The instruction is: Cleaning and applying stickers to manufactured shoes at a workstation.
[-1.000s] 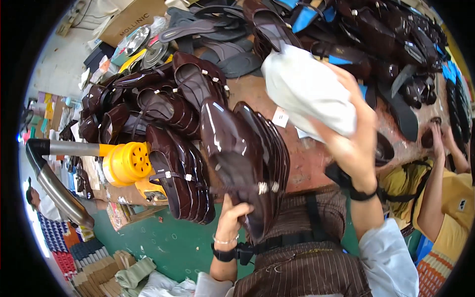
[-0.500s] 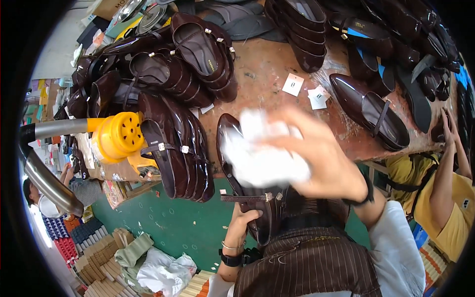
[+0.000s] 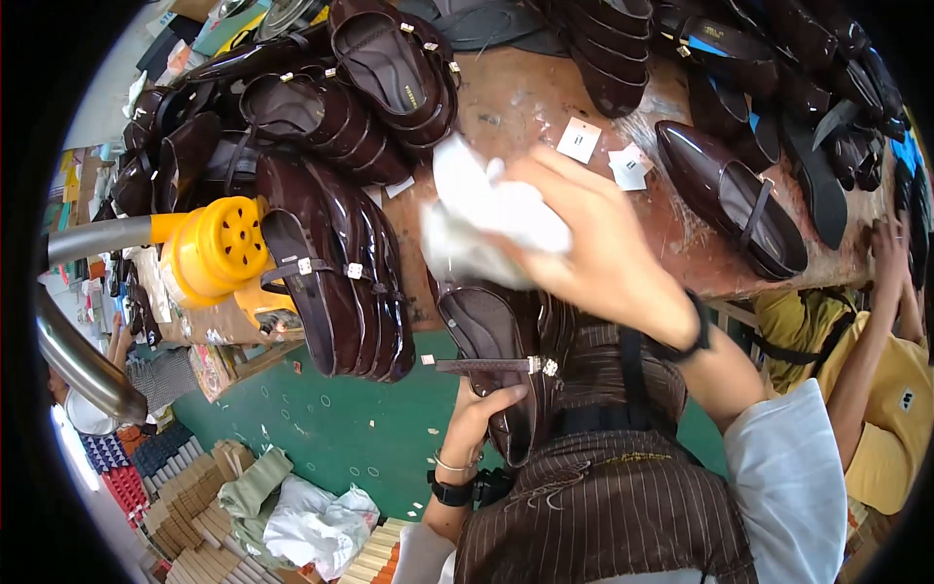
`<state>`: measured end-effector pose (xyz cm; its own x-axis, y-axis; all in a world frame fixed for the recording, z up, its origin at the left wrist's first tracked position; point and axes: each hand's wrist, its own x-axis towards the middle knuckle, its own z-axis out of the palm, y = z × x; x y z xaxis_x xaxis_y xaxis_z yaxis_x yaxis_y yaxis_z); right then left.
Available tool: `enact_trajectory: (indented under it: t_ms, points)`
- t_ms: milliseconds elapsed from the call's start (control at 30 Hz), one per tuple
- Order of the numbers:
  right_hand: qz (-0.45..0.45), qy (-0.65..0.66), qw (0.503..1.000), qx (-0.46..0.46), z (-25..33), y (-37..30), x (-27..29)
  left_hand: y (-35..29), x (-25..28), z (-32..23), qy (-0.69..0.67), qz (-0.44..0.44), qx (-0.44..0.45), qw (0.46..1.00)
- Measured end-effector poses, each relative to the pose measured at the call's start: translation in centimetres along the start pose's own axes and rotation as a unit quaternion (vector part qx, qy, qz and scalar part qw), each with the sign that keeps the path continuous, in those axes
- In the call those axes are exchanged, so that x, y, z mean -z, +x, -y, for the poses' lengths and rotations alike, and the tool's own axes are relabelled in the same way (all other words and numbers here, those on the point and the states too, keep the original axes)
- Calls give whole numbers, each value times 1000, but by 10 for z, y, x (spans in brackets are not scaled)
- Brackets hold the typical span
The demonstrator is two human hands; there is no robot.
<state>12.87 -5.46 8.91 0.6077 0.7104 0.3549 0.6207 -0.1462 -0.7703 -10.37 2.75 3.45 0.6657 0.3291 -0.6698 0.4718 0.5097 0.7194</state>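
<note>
- We have our left hand (image 3: 475, 417) clamped on the heel end of the held shoes (image 3: 482, 326), thumb pressed inside the top one.
- Those are dark brown, glossy, nested; they cross the near edge of the bench (image 3: 506, 115), heels out past it. We can't tell if the toes rest on the wood.
- A thin strap (image 3: 486, 366) lies across the top shoe and sticks out on its left side.
- We have our right hand (image 3: 593, 238) closed around a white cloth (image 3: 501, 204), over the toe end. Both blurred; we can't confirm cloth-to-shoe contact.
- Left along the near edge we see a strapped shoe stack (image 3: 331, 263), just beside a yellow vented unit (image 3: 224, 238) with a grey tube (image 3: 97, 240).
- One loose shoe (image 3: 735, 200) lies toward the right end, near two white tags (image 3: 579, 141).
- At the far edge we see dark insoles (image 3: 486, 31) and another shoe stack (image 3: 608, 58).
- A co-worker's hand (image 3: 887, 253) is at the right end.
</note>
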Motion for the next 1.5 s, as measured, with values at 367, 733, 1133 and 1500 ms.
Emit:
enact_trajectory:
  t_ms: [367, 733, 1133, 1500]
  points:
    - [238, 124, 957, -111, 4, -132, 16, 2, 15, 10, -95, -26, 81, 992]
    - [368, 66, 912, -169, 14, -165, -10, 4, 27, 24, -165, -1, 107, 980]
    - [228, 95, 944, -217, 8, -168, -16, 4, 25, 14, -195, 24, 106, 975]
    - [-335, 227, 893, -197, -9, -98, 110, 23, -57, -79, 552, -258, -319, 726]
